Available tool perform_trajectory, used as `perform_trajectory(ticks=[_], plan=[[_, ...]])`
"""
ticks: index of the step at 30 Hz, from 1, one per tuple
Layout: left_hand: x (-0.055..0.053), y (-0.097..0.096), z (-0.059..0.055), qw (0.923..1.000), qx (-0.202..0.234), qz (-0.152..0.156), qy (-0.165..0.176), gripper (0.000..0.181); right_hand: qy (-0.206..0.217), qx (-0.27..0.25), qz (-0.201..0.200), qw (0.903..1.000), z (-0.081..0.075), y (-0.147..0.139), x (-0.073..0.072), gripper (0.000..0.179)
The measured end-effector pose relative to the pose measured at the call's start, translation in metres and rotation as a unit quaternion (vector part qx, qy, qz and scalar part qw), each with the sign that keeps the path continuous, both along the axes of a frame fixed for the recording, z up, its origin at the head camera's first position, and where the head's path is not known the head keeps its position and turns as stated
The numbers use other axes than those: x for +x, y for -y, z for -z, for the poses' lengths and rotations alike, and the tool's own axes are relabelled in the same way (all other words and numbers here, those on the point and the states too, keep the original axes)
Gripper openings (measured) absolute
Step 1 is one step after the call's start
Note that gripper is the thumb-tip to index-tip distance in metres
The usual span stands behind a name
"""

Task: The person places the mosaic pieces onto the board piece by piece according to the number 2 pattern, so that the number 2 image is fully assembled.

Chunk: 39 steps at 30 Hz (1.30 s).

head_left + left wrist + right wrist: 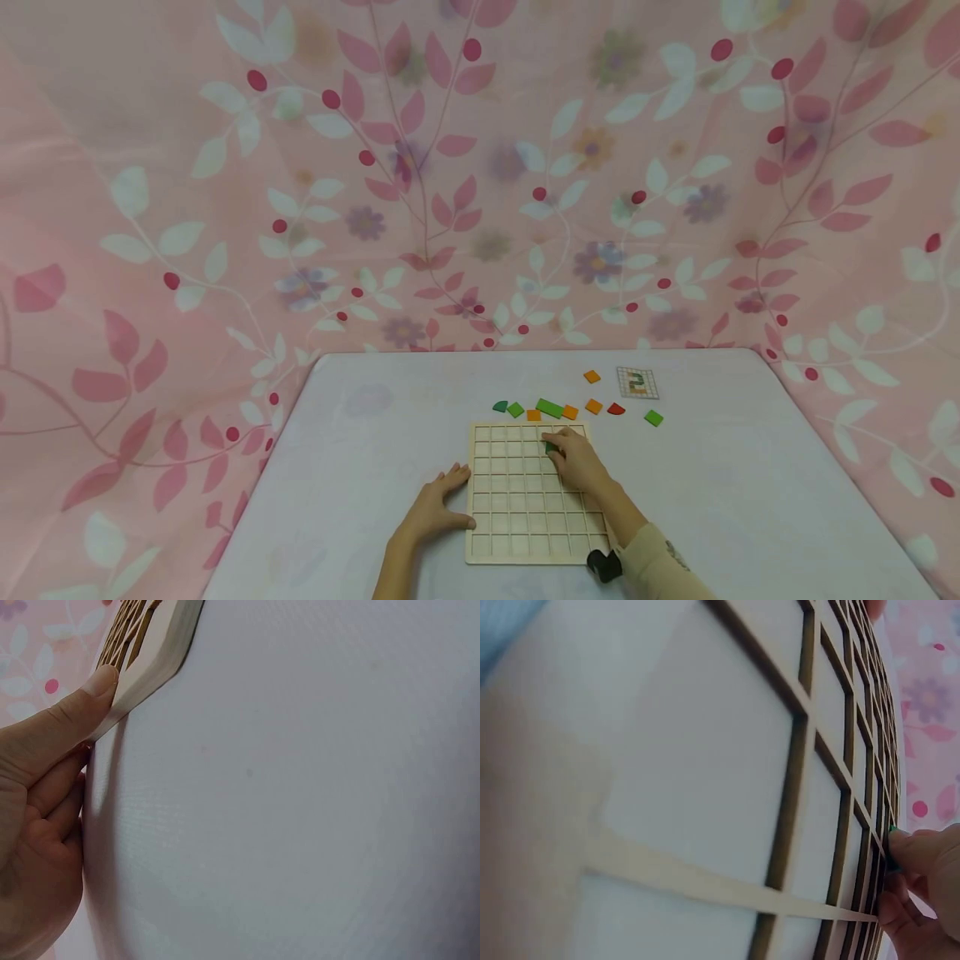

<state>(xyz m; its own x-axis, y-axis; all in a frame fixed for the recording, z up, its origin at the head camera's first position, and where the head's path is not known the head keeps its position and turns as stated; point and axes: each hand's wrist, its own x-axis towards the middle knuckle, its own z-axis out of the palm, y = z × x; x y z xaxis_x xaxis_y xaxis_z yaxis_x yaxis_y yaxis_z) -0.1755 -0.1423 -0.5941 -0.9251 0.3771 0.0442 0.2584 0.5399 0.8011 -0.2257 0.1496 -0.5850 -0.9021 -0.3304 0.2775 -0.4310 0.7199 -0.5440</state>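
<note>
A pale wooden grid board (510, 500) lies on the white table. My right hand (581, 462) is over its upper right part and pinches a small dark green piece (551, 447) between thumb and fingers. In the right wrist view the same green piece (892, 855) shows only as a sliver at the fingertips, low against the grid's ribs. My left hand (437, 507) rests at the board's left edge with thumb and fingers spread. In the left wrist view the thumb (82, 705) touches the board's edge near a corner.
Behind the board lie a green rectangle (550, 407), several orange squares (593, 407), green squares (654, 418), a dark green quarter circle (500, 407) and a red one (616, 408). A gridded card with a figure 2 (637, 383) lies farther back. A floral curtain (480, 167) hangs behind.
</note>
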Motion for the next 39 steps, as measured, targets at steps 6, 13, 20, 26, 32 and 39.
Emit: perform_trajectory(ticks=[6, 13, 20, 26, 32, 39], plan=[[0.003, 0.002, -0.001, 0.9986, 0.019, 0.020, -0.046, 0.084, -0.023, 0.058, -0.029, 0.9976, -0.004, 0.000, 0.001, 0.029], [0.002, 0.000, -0.003, 0.9998, 0.019, 0.005, -0.005, 0.084, 0.022, 0.057, -0.011, 0.9980, -0.006, -0.005, -0.001, 0.027], [0.001, -0.001, -0.006, 0.9999, 0.006, -0.004, 0.015, 0.084, 0.026, 0.011, 0.029, 0.9992, 0.000, -0.008, -0.001, 0.025], [0.002, 0.001, -0.006, 0.9997, 0.007, -0.005, 0.022, 0.084, -0.009, -0.002, 0.038, 0.9992, 0.003, -0.003, 0.005, 0.023], [0.003, 0.000, -0.007, 0.9998, 0.011, 0.003, 0.018, 0.084, -0.045, 0.014, 0.061, 0.9970, 0.008, 0.004, 0.005, 0.018], [0.003, 0.000, -0.007, 0.9998, 0.009, 0.000, 0.020, 0.084, -0.066, 0.028, 0.073, 0.9948, 0.005, 0.012, 0.001, 0.014]])
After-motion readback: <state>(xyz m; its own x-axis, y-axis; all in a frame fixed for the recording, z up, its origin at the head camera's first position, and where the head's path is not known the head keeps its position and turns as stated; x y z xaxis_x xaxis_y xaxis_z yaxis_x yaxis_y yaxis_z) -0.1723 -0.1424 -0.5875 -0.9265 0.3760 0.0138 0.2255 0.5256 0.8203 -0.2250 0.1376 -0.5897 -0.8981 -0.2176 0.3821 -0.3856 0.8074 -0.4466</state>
